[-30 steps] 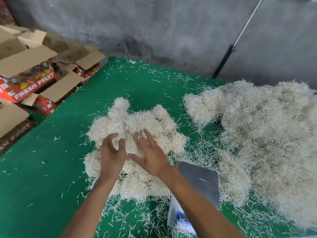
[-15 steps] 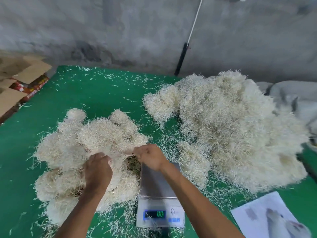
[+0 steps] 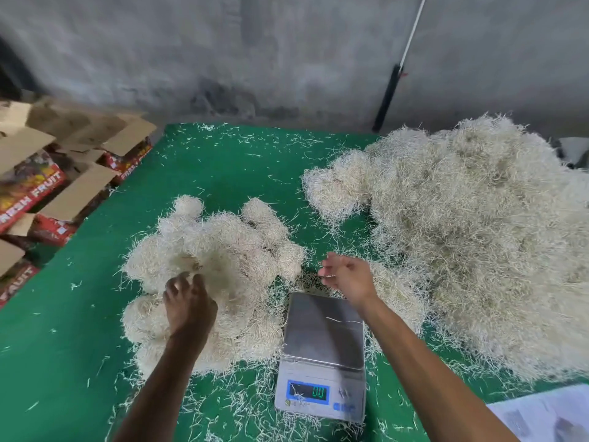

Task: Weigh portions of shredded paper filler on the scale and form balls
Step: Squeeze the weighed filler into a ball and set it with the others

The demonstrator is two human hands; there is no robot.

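Note:
A cluster of several cream paper-filler balls point(image 3: 220, 260) lies on the green table point(image 3: 79, 330), left of centre. My left hand point(image 3: 188, 304) rests on the near side of this cluster, fingers loosely curled against the shreds. My right hand point(image 3: 345, 275) hovers just beyond the far edge of the scale point(image 3: 322, 355), fingers relaxed and holding nothing. The scale's steel pan bears only a stray strand or two, and its lit display faces me. A big loose heap of shredded filler point(image 3: 471, 237) covers the table's right side.
Open cardboard fruit boxes point(image 3: 38, 183) are stacked off the table's left edge. A white printed sheet point(image 3: 541, 416) lies at the near right corner. A black-and-white pole point(image 3: 395, 78) leans on the grey wall behind. Loose shreds litter the green surface.
Both hands let go of the ball they were pressing into the cluster. My right hand lifted away to the right, above the scale's far edge. The camera view swung back left.

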